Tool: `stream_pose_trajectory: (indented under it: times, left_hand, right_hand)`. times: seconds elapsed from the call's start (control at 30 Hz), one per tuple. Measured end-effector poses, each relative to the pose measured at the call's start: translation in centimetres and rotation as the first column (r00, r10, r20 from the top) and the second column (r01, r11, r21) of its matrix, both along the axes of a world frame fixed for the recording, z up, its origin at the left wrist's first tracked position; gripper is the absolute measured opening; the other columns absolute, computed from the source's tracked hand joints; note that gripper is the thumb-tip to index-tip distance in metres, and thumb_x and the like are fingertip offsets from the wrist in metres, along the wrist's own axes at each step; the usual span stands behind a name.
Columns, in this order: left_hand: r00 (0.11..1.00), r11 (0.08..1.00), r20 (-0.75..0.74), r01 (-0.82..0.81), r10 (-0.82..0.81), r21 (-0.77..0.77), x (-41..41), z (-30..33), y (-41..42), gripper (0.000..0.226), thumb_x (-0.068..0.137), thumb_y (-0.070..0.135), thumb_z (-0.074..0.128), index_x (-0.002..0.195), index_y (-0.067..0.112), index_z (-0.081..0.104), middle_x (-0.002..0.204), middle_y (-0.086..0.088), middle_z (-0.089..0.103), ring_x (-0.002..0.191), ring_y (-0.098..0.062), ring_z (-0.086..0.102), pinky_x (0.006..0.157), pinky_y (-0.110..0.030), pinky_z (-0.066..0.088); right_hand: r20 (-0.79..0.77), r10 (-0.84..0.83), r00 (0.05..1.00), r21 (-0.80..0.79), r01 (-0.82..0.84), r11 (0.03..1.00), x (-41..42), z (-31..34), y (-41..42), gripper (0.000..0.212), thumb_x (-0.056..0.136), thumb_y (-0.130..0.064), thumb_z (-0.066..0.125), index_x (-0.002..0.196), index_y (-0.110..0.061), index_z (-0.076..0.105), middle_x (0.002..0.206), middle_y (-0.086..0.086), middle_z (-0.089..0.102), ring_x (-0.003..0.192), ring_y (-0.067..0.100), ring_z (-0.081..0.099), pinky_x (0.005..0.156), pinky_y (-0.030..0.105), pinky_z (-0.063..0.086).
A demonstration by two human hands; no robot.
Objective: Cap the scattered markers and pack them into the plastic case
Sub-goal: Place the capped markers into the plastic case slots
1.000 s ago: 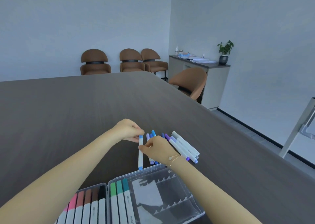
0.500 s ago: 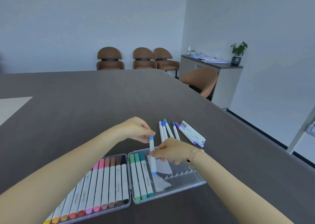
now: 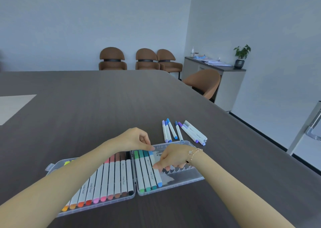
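A clear plastic case (image 3: 187, 180) lies open on the dark table. Its left half holds a row of capped markers (image 3: 111, 181) from yellow to black. The right half holds three green and teal markers (image 3: 145, 172) and a light blue marker (image 3: 157, 176) beside them. My right hand (image 3: 171, 158) pinches the light blue marker's middle as it lies in the case. My left hand (image 3: 137, 139) touches that marker's far end with its fingertips. Several blue, purple and grey capped markers (image 3: 184, 132) lie loose on the table just beyond the case.
Brown chairs (image 3: 139, 60) stand along the far wall and one (image 3: 204, 81) at the table's right edge. A sideboard with a potted plant (image 3: 241, 55) is at the back right. A pale sheet (image 3: 12, 106) lies on the table at far left.
Both hands carried the light blue marker from above the loose pile down into the case's right half, beside the teal markers. The view also shifted, showing the whole case.
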State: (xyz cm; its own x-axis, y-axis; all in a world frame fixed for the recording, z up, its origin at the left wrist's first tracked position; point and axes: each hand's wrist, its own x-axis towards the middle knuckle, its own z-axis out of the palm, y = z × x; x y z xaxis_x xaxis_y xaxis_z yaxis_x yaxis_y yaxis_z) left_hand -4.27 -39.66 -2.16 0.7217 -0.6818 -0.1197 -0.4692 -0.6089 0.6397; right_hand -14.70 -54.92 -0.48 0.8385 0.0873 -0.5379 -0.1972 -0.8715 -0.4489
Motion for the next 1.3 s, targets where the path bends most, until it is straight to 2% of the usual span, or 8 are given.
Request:
stream_pose_trajectory:
  times: [0.2, 0.5, 0.67, 0.8, 0.9, 1.0, 1.17, 1.3]
  left_hand:
    - [0.998, 0.996, -0.053, 0.036, -0.040, -0.076, 0.2, -1.1, 0.1, 0.024, 0.074, 0.035, 0.077, 0.085, 0.015, 0.068, 0.079, 0.005, 0.066, 0.071, -0.006, 0.061, 0.062, -0.017, 0.047]
    - [0.995, 0.997, -0.087, 0.049, -0.054, -0.059, 1.9, -1.1, -0.5, 0.023, 0.074, 0.038, 0.077, 0.076, 0.018, 0.067, 0.073, 0.007, 0.066, 0.064, -0.003, 0.059, 0.059, -0.016, 0.045]
    - [0.971, 0.973, 0.132, -0.180, 0.199, -0.145, 5.8, -0.9, -2.4, 0.017, 0.081, 0.039, 0.070, 0.080, 0.022, 0.065, 0.083, 0.004, 0.065, 0.077, -0.007, 0.058, 0.065, -0.018, 0.044]
    - [0.955, 0.957, 0.147, -0.232, 0.259, -0.176, 8.5, -1.2, -5.9, 0.012, 0.090, 0.030, 0.060, 0.091, 0.021, 0.068, 0.090, 0.007, 0.064, 0.082, -0.004, 0.056, 0.063, -0.012, 0.038]
    - [0.957, 0.953, 0.139, -0.223, 0.254, -0.203, 9.7, -1.7, -8.5, 0.016, 0.093, 0.022, 0.055, 0.099, 0.019, 0.069, 0.096, 0.009, 0.063, 0.085, -0.002, 0.054, 0.070, -0.013, 0.038]
    - [0.960, 0.953, 0.128, -0.217, 0.247, -0.213, 10.9, -2.4, -10.6, 0.021, 0.095, 0.018, 0.052, 0.107, 0.016, 0.069, 0.108, 0.004, 0.065, 0.093, -0.004, 0.055, 0.080, -0.016, 0.040]
    - [0.971, 0.971, 0.108, -0.200, 0.214, -0.133, 12.3, -3.0, -12.4, 0.026, 0.096, 0.020, 0.050, 0.115, 0.015, 0.066, 0.119, 0.001, 0.064, 0.107, -0.011, 0.057, 0.086, -0.017, 0.040]
    - [0.979, 0.976, 0.068, -0.181, 0.190, -0.125, 12.5, -3.1, -13.2, 0.023, 0.094, 0.023, 0.053, 0.108, 0.017, 0.071, 0.115, 0.003, 0.067, 0.097, -0.006, 0.057, 0.084, -0.018, 0.041]
  right_hand:
    - [0.026, -0.008, 1.000, 0.014, 0.008, 1.000, 0.4, -0.8, -0.3, 0.041, 0.088, -0.048, 0.057, 0.108, -0.015, 0.070, 0.072, -0.012, 0.059, 0.063, 0.008, 0.046, 0.056, 0.017, 0.036]
    - [0.117, -0.017, 0.993, -0.017, 0.019, 1.000, 0.7, -0.5, -1.2, 0.037, 0.087, -0.047, 0.059, 0.090, -0.012, 0.073, 0.069, -0.004, 0.058, 0.058, 0.008, 0.045, 0.055, 0.015, 0.038]
    - [0.482, -0.412, 0.773, -0.013, 0.476, 0.879, 5.1, -1.0, -5.9, 0.026, 0.090, -0.016, 0.047, 0.071, -0.003, 0.059, 0.063, 0.004, 0.053, 0.055, 0.014, 0.044, 0.063, 0.027, 0.045]
    - [0.540, -0.380, 0.751, -0.158, 0.534, 0.831, 8.0, -2.6, -6.3, 0.022, 0.095, -0.018, 0.043, 0.108, -0.008, 0.059, 0.094, 0.008, 0.066, 0.083, 0.020, 0.064, 0.077, 0.026, 0.054]
    - [0.562, -0.321, 0.762, -0.255, 0.529, 0.809, 9.2, -3.3, -6.5, 0.025, 0.097, -0.023, 0.044, 0.117, -0.011, 0.053, 0.105, 0.006, 0.066, 0.078, 0.018, 0.059, 0.067, 0.024, 0.048]
    - [0.558, -0.250, 0.791, -0.344, 0.495, 0.798, 10.6, -4.1, -6.7, 0.031, 0.096, -0.026, 0.051, 0.124, -0.012, 0.052, 0.112, 0.005, 0.062, 0.090, 0.017, 0.063, 0.075, 0.022, 0.050]
    - [0.579, -0.349, 0.737, -0.237, 0.562, 0.792, 11.2, -4.3, -7.2, 0.027, 0.096, -0.036, 0.047, 0.114, -0.018, 0.055, 0.091, 0.001, 0.059, 0.082, 0.014, 0.063, 0.073, 0.021, 0.051]
    - [0.563, -0.353, 0.747, -0.218, 0.546, 0.809, 11.5, -3.6, -7.3, 0.016, 0.091, -0.031, 0.055, 0.099, -0.018, 0.058, 0.080, -0.001, 0.054, 0.077, 0.014, 0.060, 0.072, 0.022, 0.051]
